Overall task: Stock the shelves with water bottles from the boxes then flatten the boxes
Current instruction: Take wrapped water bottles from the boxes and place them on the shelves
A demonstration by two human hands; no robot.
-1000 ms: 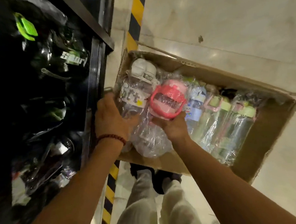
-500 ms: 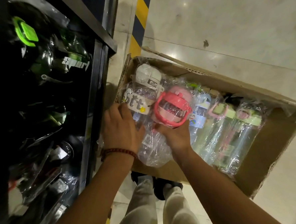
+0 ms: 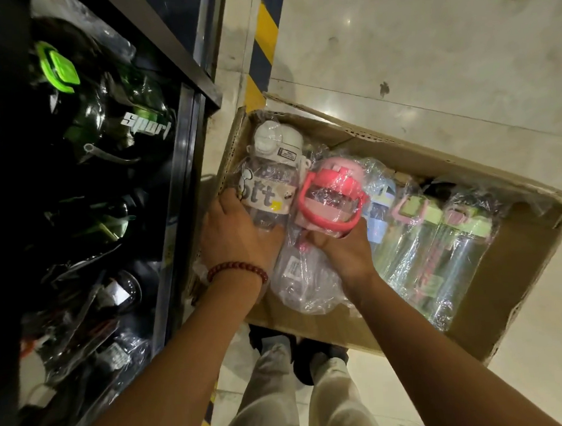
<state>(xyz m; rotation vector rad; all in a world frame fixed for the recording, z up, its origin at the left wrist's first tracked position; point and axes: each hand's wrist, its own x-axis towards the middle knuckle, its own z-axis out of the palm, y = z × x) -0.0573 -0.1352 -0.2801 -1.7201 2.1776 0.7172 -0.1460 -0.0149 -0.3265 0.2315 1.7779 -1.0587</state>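
A single head-worn view looks steeply down from above and behind both forearms, close over the cardboard box (image 3: 494, 285). The floor (image 3: 428, 55) runs ahead of the left grip (image 3: 238, 232) and right grip (image 3: 344, 251); the shelf (image 3: 172, 173) fills the frame beyond the left grip.

Both forearms are bare, with no sleeves in view. A bracelet of dark red round beads (image 3: 235, 270) circles the wrist of the left hand (image 3: 238, 235). The legs wear loose, pale off-white trousers (image 3: 297, 399), creased at the shins, above dark shoes (image 3: 301, 356).
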